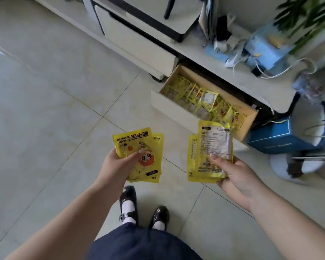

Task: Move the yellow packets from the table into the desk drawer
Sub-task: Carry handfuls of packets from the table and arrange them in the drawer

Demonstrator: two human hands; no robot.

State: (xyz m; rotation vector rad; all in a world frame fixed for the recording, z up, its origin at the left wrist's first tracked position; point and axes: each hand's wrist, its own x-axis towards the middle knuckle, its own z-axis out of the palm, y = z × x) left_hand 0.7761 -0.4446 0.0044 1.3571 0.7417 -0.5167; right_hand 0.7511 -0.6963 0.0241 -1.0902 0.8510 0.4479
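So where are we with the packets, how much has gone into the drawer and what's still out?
Done: the drawer is pulled open and already packed with rows of yellow packets. In hand: the left hand holds a few packets, and the right hand grips another small stack, both above the floor short of the drawer. Left: dropping both handfuls in. The table isn't in view.

Single head view, looking steeply down and forward; hands close below the lens, floor beneath them, open drawer just beyond.
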